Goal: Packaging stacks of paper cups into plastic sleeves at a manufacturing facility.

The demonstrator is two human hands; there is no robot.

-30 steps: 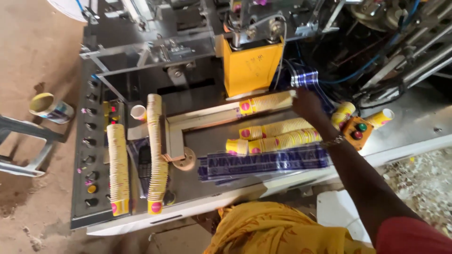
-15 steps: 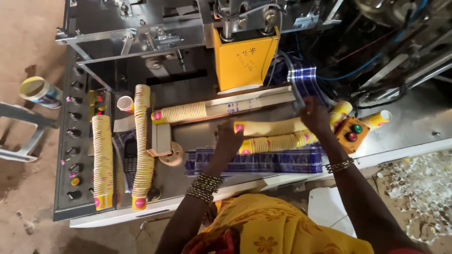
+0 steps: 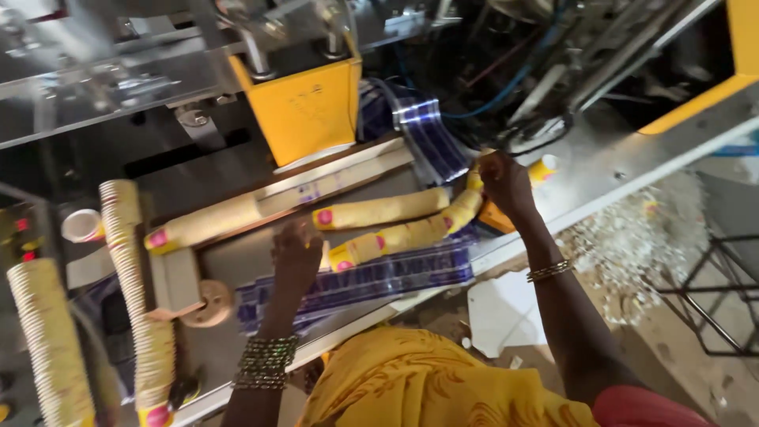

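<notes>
At the far left a long stack of paper cups (image 3: 43, 348) runs down toward the bottom edge, and just beside it a second cup stack (image 3: 134, 292) lies the same way, with a single cup (image 3: 81, 225) near its top end. A round wooden knob (image 3: 209, 303) sits on the metal surface (image 3: 237, 261) right of these. Further up, a sleeved cup roll (image 3: 209, 225) lies in a slanted channel below the yellow guard (image 3: 304, 107). The left hand (image 3: 296, 261) rests on the surface, its fingers (image 3: 294, 235) bent downward and close together; whether they grip anything cannot be told. Just right of it lie two more cup rolls: an upper roll (image 3: 379, 212) and a lower roll (image 3: 395, 239), the lower one touching a strip of blue printed film (image 3: 379, 277) that runs along the front of the surface. The right hand (image 3: 506, 182) is at the far end of the lower roll, fingers curled against its tip. A lone cup (image 3: 541, 168) stands just beyond that hand.
</notes>
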